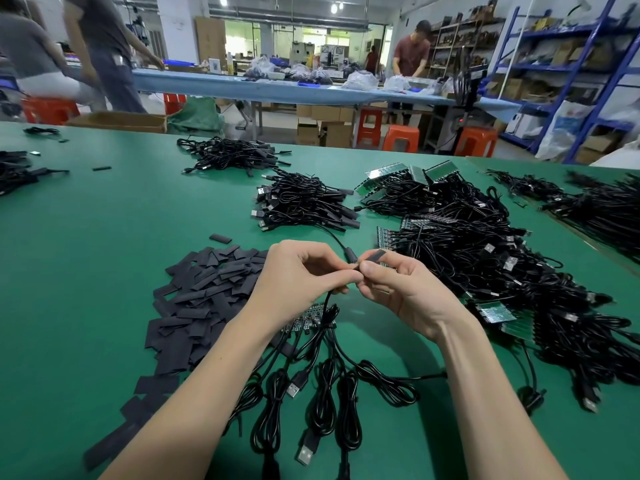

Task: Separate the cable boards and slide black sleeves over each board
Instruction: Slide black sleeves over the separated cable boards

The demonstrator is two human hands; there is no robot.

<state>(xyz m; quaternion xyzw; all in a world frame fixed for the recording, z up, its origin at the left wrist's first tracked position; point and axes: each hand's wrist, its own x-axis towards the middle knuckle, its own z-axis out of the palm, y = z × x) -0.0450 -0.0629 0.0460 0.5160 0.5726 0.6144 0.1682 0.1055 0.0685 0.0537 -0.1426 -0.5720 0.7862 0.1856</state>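
Over the green table, my right hand (403, 289) pinches a flat black sleeve (374, 255) between thumb and fingers. My left hand (304, 275) faces it, fingers curled round a thin black cable (327, 299) that drops to a strip of joined green cable boards (306, 315) lying under my hands. The board end of the cable is hidden between my fingertips. A pile of loose black sleeves (204, 292) lies to the left of my hands. Coiled cables with USB plugs (304, 455) fan out toward me from the strip.
A large heap of cables with board strips (485, 258) fills the right side. Bundles of sleeved cables (304, 202) lie behind my hands, another bundle (232, 155) farther back. People work at a blue table (242, 86) behind; orange stools (401, 138) and shelving stand beyond.
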